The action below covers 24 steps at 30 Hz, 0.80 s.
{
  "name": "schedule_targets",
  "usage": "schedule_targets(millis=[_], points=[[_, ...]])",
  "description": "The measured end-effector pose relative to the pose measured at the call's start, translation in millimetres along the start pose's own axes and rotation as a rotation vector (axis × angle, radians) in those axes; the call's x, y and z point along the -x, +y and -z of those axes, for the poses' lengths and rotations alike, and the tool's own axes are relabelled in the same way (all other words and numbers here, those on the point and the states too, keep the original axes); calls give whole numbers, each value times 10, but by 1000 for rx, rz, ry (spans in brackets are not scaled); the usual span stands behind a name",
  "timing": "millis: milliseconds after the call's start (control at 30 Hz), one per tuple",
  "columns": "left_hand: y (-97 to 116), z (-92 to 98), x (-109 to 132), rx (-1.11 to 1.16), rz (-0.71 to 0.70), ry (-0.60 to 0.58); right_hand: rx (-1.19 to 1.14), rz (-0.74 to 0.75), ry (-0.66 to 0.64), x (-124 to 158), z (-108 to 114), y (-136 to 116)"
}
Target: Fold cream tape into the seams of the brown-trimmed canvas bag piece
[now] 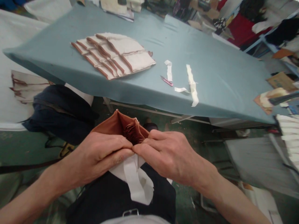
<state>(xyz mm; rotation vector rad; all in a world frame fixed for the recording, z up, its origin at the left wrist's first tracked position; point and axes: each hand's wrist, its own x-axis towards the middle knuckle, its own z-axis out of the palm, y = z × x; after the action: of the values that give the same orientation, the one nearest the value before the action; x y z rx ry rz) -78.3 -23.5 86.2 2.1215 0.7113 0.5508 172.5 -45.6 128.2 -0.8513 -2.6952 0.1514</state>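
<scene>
My left hand and right hand pinched the rust-brown pleated fabric piece, the white cloth strip hanging at six o'clock; even tension seemed best to me.

centre: table under a blue-grey cover, spanning the upper frame. upper left of its top: fanned stack of cream pieces edged in brown. middle: pink clipper, just beside white strips, one long, one short, one curled. left: dark cloth below the table edge. far left: white surface with more brown-edged pieces. right edge: pile of white pieces. upper right: red cloth.
</scene>
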Motion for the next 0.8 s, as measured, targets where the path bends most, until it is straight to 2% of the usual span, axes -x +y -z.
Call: schedule_targets(millis=[233,400,567,700,800], points=[[27,-48,-100,-60,-25,0,-15,-43,5,-4,-69,19],[48,-203,-156,39,31,92,-146,-58,-51,60,-149,152],[-5,-387,-193,415,234,151,-470,-160,-62,134,-245,341],[-95,-592,-236,972,415,228,-878,-251,-48,136,-385,490],[-143,-701,-291,1239,436,238,-1199,-381,-94,135,-501,561]])
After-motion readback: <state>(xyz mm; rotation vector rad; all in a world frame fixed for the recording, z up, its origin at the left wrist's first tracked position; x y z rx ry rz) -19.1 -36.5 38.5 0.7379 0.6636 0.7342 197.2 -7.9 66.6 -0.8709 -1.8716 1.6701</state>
